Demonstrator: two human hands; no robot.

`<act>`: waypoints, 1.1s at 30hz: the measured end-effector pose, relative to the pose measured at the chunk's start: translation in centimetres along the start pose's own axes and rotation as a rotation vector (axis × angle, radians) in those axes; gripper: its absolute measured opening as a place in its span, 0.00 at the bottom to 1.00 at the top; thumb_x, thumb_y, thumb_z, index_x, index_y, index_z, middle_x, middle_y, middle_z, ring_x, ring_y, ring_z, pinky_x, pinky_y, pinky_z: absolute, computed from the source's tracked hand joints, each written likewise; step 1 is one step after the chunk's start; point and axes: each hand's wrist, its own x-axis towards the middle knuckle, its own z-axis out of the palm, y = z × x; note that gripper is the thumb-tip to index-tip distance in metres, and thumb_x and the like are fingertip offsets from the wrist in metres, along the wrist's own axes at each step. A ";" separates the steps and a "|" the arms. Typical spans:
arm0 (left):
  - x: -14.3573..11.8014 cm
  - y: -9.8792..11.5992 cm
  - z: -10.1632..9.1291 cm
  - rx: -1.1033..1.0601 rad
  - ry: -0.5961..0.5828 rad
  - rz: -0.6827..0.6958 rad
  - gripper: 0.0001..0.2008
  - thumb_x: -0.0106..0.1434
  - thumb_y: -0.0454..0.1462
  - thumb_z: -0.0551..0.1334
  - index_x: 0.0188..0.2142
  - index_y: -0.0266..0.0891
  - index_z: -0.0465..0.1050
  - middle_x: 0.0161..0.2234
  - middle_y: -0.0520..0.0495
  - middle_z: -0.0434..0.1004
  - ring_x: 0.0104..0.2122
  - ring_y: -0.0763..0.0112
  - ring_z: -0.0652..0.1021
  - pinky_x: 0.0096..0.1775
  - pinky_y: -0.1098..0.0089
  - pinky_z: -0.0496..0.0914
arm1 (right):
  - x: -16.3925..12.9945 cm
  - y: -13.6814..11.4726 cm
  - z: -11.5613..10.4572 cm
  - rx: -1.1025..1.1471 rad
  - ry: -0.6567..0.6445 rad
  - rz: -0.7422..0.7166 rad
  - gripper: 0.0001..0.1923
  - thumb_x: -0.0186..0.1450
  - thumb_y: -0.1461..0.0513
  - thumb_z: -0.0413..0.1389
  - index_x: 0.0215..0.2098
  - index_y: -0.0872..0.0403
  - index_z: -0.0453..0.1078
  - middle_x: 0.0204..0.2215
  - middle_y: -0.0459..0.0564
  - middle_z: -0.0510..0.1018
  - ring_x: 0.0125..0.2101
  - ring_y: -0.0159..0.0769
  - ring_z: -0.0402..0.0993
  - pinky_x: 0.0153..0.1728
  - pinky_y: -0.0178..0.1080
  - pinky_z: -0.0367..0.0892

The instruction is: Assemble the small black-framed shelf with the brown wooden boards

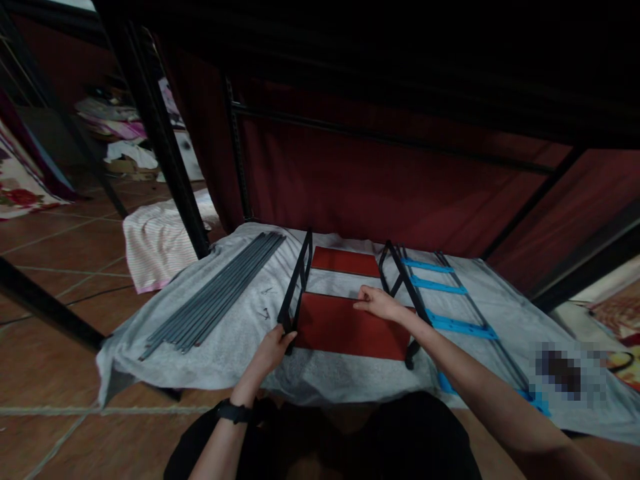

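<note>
We see a small rack (350, 307) on a grey cloth (240, 333) spread over the tiled floor — two black end frames standing upright, red fabric shelves stretched between them. Its long axis runs left to right; the frames point away from us. Our left hand (273, 350) is closed around the near foot of the left frame. Our right hand (377, 303) pinches the red fabric edge beside the right frame. Grey rods (215, 300) lie left — well apart.
</note>
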 end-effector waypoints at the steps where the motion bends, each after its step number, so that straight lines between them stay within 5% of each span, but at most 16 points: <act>1: 0.0 0.0 0.0 -0.020 -0.002 -0.001 0.17 0.57 0.47 0.59 0.36 0.36 0.75 0.37 0.39 0.81 0.41 0.54 0.78 0.43 0.61 0.70 | -0.8 -0.4 -0.1 -0.020 0.023 -0.024 0.08 0.62 0.56 0.57 0.33 0.52 0.65 0.26 0.42 0.71 0.27 0.30 0.65 0.29 0.33 0.56; 6: 0.1 0.6 0.0 -0.125 0.005 -0.005 0.19 0.52 0.47 0.63 0.37 0.35 0.77 0.34 0.41 0.82 0.38 0.56 0.78 0.39 0.64 0.71 | -3.0 -1.1 0.2 -0.069 0.118 -0.055 0.02 0.66 0.61 0.52 0.36 0.51 0.64 0.32 0.46 0.73 0.33 0.33 0.69 0.36 0.34 0.59; 19: 0.3 1.5 -0.2 -0.302 -0.120 -0.113 0.35 0.48 0.54 0.67 0.49 0.31 0.74 0.45 0.38 0.80 0.46 0.54 0.78 0.45 0.62 0.72 | -2.1 -0.7 0.9 0.005 0.190 -0.090 0.03 0.66 0.61 0.54 0.35 0.52 0.66 0.32 0.45 0.73 0.33 0.33 0.69 0.36 0.34 0.61; 27: 0.5 3.2 -0.1 -0.348 -0.071 -0.185 0.35 0.38 0.54 0.73 0.42 0.34 0.77 0.40 0.39 0.82 0.44 0.52 0.79 0.44 0.61 0.74 | -3.6 0.3 -0.7 -0.003 0.061 -0.207 0.14 0.65 0.63 0.54 0.49 0.50 0.68 0.46 0.48 0.77 0.46 0.37 0.73 0.50 0.38 0.64; 33: 0.8 3.2 0.1 -0.343 0.005 -0.164 0.31 0.36 0.51 0.74 0.38 0.36 0.77 0.39 0.40 0.82 0.43 0.53 0.79 0.44 0.60 0.74 | -6.5 3.8 -3.8 -0.137 -0.045 -0.093 0.19 0.64 0.62 0.55 0.53 0.54 0.70 0.52 0.55 0.75 0.52 0.44 0.71 0.55 0.43 0.61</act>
